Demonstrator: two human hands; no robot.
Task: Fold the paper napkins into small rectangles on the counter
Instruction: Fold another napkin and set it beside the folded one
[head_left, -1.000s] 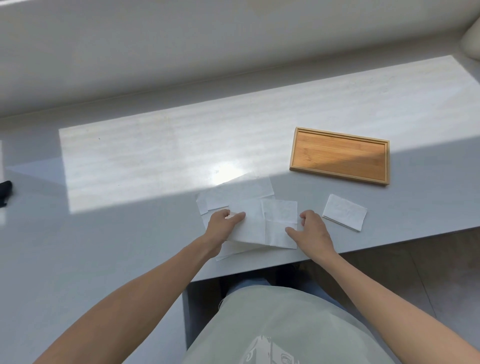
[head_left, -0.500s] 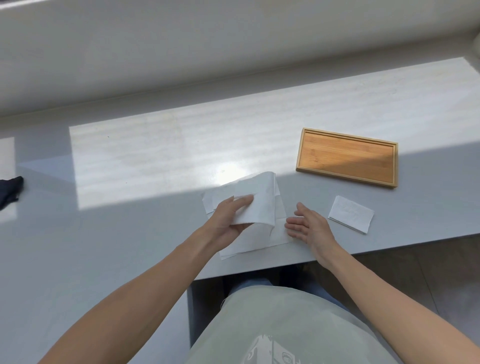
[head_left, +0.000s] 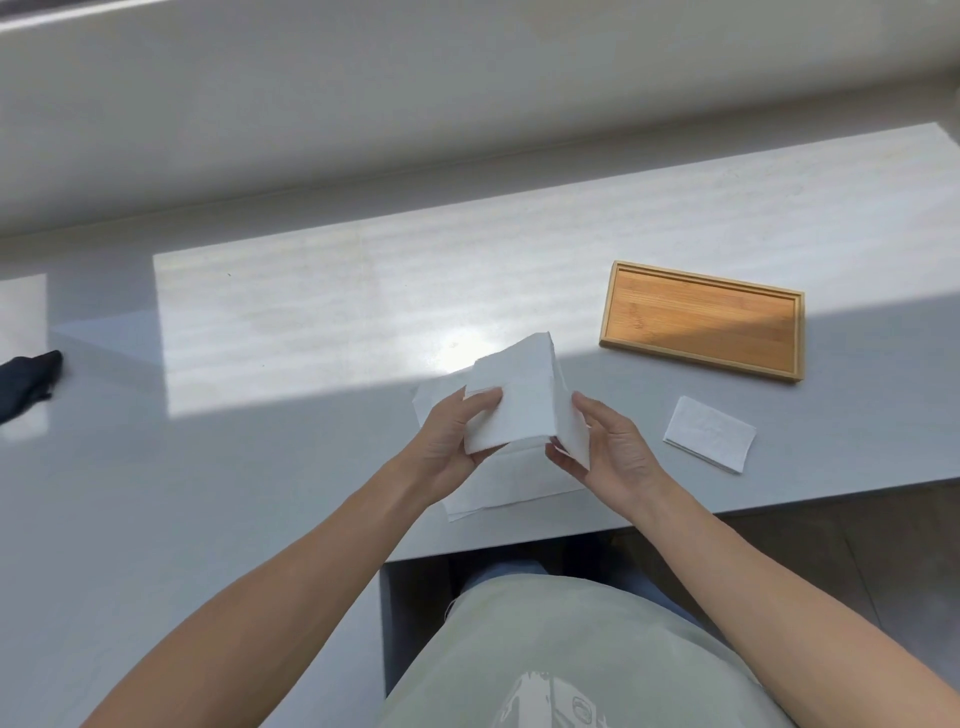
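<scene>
Head view: both hands pinch one napkin (head_left: 519, 400) above the loose pile (head_left: 498, 488), left of the wooden tray (head_left: 701, 322); left hand (head_left: 447, 447) holds the flat panel, right hand (head_left: 608, 447) the hanging flap.

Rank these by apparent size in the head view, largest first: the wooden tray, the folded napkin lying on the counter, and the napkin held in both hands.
1. wooden tray
2. held napkin, pinched by the left hand and right hand; it is lifted nearer the camera, so it may look larger than it is
3. folded napkin, clearly smallest
</scene>
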